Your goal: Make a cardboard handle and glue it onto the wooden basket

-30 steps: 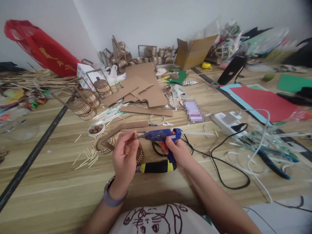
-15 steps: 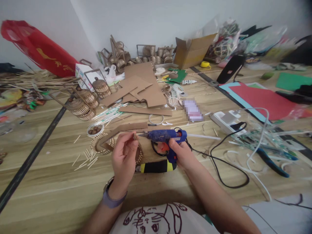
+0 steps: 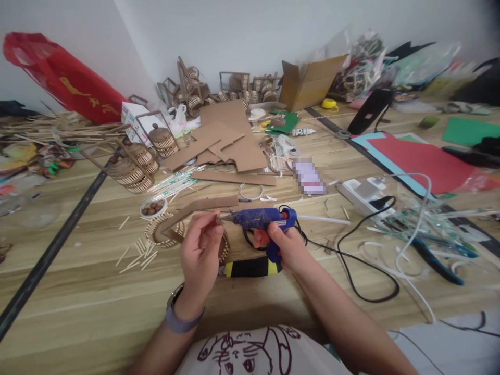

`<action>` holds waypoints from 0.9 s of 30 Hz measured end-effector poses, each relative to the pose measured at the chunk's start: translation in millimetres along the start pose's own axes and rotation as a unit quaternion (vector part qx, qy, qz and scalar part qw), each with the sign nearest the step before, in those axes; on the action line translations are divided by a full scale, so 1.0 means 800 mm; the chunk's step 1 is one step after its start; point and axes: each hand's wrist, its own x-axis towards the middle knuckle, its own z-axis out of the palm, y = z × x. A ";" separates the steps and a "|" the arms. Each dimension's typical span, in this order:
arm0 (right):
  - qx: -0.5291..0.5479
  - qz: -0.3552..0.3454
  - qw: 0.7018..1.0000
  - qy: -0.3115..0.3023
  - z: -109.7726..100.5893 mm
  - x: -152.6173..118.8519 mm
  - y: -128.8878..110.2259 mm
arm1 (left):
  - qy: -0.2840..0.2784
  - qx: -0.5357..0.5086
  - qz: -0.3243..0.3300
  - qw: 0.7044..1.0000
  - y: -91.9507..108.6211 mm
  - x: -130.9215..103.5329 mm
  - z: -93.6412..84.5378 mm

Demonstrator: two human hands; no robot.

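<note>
My right hand (image 3: 285, 242) is wrapped round the handle of a blue glue gun (image 3: 255, 219), whose nozzle points left. My left hand (image 3: 201, 247) pinches a small brownish piece (image 3: 217, 219) between thumb and fingertips, right at the nozzle tip; its shape is mostly hidden. Behind my left hand, a round piece with a beaded rim (image 3: 223, 249) shows only in part. A black and yellow handle (image 3: 250, 267) lies below the glue gun. Left of my left hand is a ring of short light sticks (image 3: 150, 230).
A bowl of brown balls (image 3: 153, 208) and loose sticks (image 3: 148, 255) lie left. Cardboard sheets (image 3: 230, 135) and small wooden buckets (image 3: 133, 174) stand beyond. At right are a phone (image 3: 309, 176), a power strip (image 3: 363, 195), a black cable (image 3: 353, 284) and pliers (image 3: 435, 260).
The glue gun has shifted slightly left, bringing its nozzle closer to the small piece in my left hand. My left hand has barely moved.
</note>
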 end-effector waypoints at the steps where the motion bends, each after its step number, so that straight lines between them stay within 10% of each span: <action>1: -0.001 -0.001 1.000 0.001 0.000 0.000 0.000 | 0.000 0.001 0.000 1.000 0.000 0.000 0.000; 27: 0.013 0.004 1.000 -0.004 0.005 0.003 -0.003 | 0.007 -0.004 0.016 1.000 -0.002 0.000 0.001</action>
